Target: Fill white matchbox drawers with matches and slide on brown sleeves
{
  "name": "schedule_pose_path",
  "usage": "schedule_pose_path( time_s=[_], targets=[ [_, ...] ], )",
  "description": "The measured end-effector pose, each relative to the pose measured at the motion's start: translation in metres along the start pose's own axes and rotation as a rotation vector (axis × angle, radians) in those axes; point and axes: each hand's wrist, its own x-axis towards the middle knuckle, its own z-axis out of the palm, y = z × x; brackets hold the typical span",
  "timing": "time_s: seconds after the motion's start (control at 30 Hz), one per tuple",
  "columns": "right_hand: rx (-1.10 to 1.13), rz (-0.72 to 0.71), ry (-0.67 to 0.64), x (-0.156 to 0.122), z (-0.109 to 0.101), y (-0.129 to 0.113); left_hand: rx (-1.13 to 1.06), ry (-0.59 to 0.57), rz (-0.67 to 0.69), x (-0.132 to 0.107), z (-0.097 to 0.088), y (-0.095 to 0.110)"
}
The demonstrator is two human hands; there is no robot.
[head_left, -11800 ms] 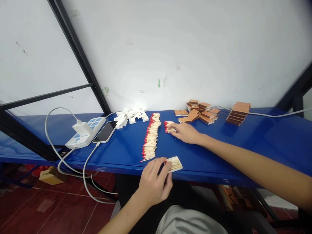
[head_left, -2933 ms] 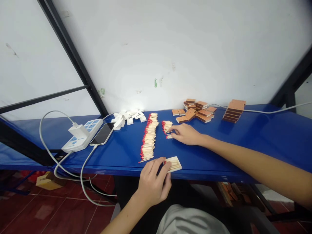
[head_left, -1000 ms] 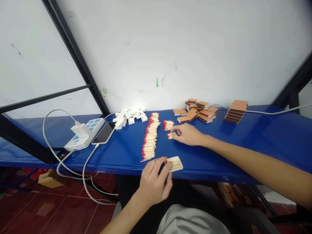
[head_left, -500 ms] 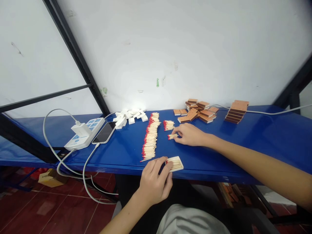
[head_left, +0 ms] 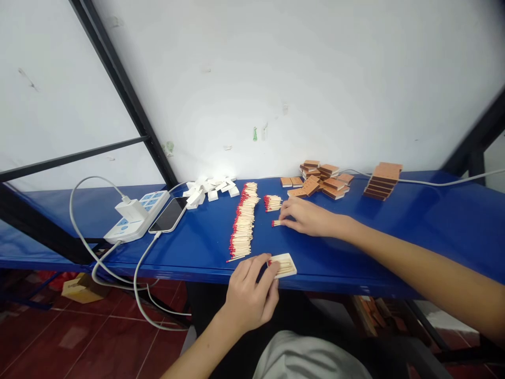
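My left hand (head_left: 252, 292) grips the left end of a small white matchbox tray (head_left: 292, 269) at the front edge of the blue table. Several matches (head_left: 283, 267) lie inside that tray, their red heads partly under my fingers. Farther back, my right hand (head_left: 302, 217) is closed, fingertips pinched on a few red-tipped matches (head_left: 276, 223) at the tabletop. Just beyond them lies a small pile of matches (head_left: 273, 203). To the left, a long row of matches (head_left: 243, 221) runs from back to front, heads pointing left.
White empty trays (head_left: 211, 188) are heaped by the wall. Brown matchbox sleeves (head_left: 321, 181) lie piled at the back right, beside a leaning stack of boxes (head_left: 382, 180). A phone (head_left: 169, 215) and a power strip (head_left: 138, 216) with cables occupy the left.
The fingers of my right hand have closed in over the small group of matches, so less of it shows. My left hand and the tray stay in place.
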Motion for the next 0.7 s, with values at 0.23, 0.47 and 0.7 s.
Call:
schedule_pose_path(
  time_s=[0.23,0.47,0.7],
  targets=[
    [-0.055,0.048,-0.049,0.0,0.0,-0.003,0.005,0.004,0.0,0.001,-0.001,0.001],
    [-0.119,0.142,-0.098,-0.002,-0.001,-0.008,0.017,0.0,-0.005,0.003,-0.002,0.001],
    [-0.253,0.134,-0.099,-0.002,-0.003,-0.018,0.024,0.01,0.005,0.002,-0.002,0.001]
  ],
)
